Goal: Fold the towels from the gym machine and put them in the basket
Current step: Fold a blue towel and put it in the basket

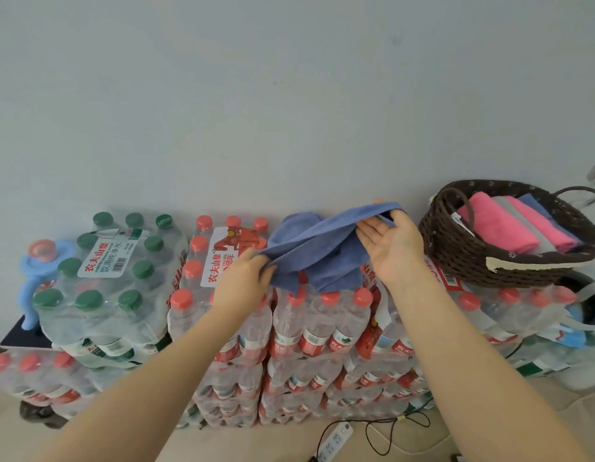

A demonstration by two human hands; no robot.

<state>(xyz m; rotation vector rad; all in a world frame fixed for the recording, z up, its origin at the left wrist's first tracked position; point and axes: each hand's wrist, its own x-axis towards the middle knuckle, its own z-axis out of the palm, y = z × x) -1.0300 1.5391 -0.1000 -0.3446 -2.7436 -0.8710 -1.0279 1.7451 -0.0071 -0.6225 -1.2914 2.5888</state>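
A blue towel is stretched over the red-capped water bottle packs in the middle. My left hand pinches its near left edge. My right hand has its fingers apart, the thumb hooked under the towel's raised upper right edge. To the right, a dark brown wicker basket sits tilted on the packs. It holds folded pink towels, a grey one and a blue one.
A green-capped bottle pack is stacked at the left beside a light blue plastic hook-shaped object. A bare grey wall rises behind. On the floor below lie a white power strip and black cables.
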